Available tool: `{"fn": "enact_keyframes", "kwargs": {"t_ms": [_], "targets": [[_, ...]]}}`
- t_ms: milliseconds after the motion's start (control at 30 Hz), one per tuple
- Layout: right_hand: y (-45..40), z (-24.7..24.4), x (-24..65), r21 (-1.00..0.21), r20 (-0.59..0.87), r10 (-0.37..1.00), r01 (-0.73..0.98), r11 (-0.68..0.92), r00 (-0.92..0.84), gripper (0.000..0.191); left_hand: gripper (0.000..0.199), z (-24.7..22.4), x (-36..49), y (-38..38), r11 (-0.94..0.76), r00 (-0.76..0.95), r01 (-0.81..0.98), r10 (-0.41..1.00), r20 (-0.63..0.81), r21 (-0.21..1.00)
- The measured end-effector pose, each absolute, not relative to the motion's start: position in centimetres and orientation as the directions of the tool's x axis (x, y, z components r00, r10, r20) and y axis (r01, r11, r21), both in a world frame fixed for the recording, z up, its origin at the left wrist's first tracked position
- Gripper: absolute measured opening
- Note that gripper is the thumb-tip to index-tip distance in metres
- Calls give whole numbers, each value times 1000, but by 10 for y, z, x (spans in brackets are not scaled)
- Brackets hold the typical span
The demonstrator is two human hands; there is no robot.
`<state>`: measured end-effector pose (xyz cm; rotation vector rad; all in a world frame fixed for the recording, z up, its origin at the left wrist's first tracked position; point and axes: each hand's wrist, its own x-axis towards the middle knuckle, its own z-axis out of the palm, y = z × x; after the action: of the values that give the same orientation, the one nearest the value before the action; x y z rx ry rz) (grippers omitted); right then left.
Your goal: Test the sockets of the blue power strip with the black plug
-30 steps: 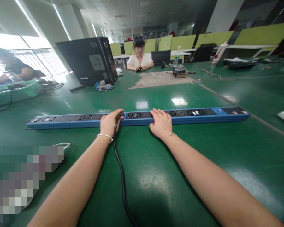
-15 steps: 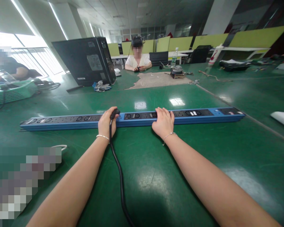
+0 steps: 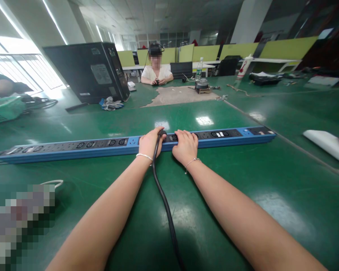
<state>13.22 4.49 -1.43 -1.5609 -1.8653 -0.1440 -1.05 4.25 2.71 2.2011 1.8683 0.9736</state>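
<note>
A long blue power strip point(image 3: 64, 151) with black socket panels lies across the green table. My left hand point(image 3: 149, 143) is closed around the black plug point(image 3: 162, 133) of a power cord, right over the strip's middle. From the plug, the thick black cord point(image 3: 167, 207) runs down past my wrist toward the near edge of the view. My right hand point(image 3: 185, 146) grips the strip just to the right, its fingers over the top and covering some sockets. The plug's front end is hidden, so I cannot tell whether it sits in a socket.
On the green table point(image 3: 231, 180) stand a black computer case point(image 3: 81, 73), gloves point(image 3: 111, 104) and a green basket point(image 3: 5, 109). Across from me sits a person point(image 3: 156, 71) beside a bottle point(image 3: 199, 69). A white object point(image 3: 326, 145) lies at right, a blurred-out item at lower left.
My left hand has moved right along the strip with the plug, and is now close to my right hand. My right hand stays on the strip. The view has shifted slightly.
</note>
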Motion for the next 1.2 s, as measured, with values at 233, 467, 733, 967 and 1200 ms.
{"fn": "enact_keyframes", "kwargs": {"t_ms": [233, 467, 733, 967, 1200], "targets": [[45, -15, 132, -357, 563, 826, 892, 278, -32, 47, 36, 34, -6, 46, -177, 46, 899, 947, 317, 400], [45, -15, 131, -372, 570, 821, 882, 289, -29, 47, 35, 31, -8, 45, -213, 75, 904, 933, 352, 370], [47, -17, 132, -379, 583, 812, 875, 302, -28, 48, 35, 26, -11, 43, -219, 78, 911, 924, 375, 349], [48, -17, 132, -372, 586, 810, 876, 306, -35, 49, 35, 31, -12, 45, -224, 102, 910, 937, 335, 350], [48, -17, 132, -376, 586, 810, 873, 311, -36, 48, 35, 29, -15, 48, -263, 145, 915, 922, 358, 307]]}}
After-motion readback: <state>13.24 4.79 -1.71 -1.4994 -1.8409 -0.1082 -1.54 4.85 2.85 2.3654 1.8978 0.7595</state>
